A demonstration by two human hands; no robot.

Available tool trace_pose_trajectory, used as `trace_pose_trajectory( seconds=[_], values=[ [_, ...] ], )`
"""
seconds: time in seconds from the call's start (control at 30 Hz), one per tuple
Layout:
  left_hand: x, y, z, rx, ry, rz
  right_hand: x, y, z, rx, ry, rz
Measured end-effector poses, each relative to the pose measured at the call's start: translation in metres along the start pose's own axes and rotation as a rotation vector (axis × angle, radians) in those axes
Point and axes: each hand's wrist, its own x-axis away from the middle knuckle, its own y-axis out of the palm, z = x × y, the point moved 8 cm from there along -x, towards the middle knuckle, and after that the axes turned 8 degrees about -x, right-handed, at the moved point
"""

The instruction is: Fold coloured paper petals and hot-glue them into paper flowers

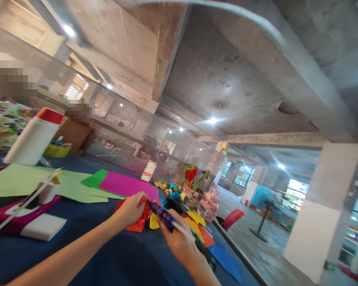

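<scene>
My left hand [131, 209] is closed on a red-orange paper piece [137, 225] lying on the blue table [122, 262]. My right hand [176, 238] grips a dark blue glue gun [162, 213] with a clear glue stick sticking out of its back end. The gun's nozzle points at the red paper just beside my left fingers. A yellow paper scrap [154, 221] lies under the gun. More yellow, orange and blue paper scraps [201, 232] spread to the right of my hands.
Green and magenta paper sheets [123, 184] lie further back. A white cone with a red cap [34, 137] stands at the left. A purple-and-white tool [20, 220] lies front left. A pink jar [209, 204], a heart ornament [190, 174] and a table edge are at the right.
</scene>
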Motion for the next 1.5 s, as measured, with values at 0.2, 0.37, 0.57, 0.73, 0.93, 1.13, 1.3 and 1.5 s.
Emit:
trace_pose_trajectory(
  seconds=[0.2,0.37,0.57,0.73,0.93,1.13,1.3,1.5],
  values=[
    [0.0004,0.0025,-0.0016,0.0,0.004,-0.001,0.0023,0.003,0.0053,0.024,0.015,-0.021],
    [0.0003,0.0056,-0.0035,0.001,0.013,-0.001,0.0035,0.0059,0.0083,0.043,0.002,-0.029],
    [0.0001,0.0066,-0.0043,0.023,0.015,-0.001,0.0044,0.0057,0.0082,0.072,0.02,-0.052],
    [-0.0011,0.0074,-0.0051,0.032,0.03,0.005,0.0038,0.0013,0.0035,0.076,-0.001,-0.017],
    [-0.001,0.0077,-0.0044,0.003,0.033,-0.003,0.0063,-0.0016,0.0017,0.108,-0.043,0.06],
    [0.0,0.0071,-0.0035,-0.029,0.012,-0.01,0.0065,-0.0013,0.0021,0.11,-0.032,0.038],
    [0.0,0.0075,-0.0039,-0.03,0.006,-0.028,0.0064,-0.0005,0.0015,0.088,-0.02,0.0],
    [0.001,0.0046,-0.0018,-0.008,0.017,-0.013,0.0089,0.002,0.008,0.09,0.014,0.006]
  ],
)
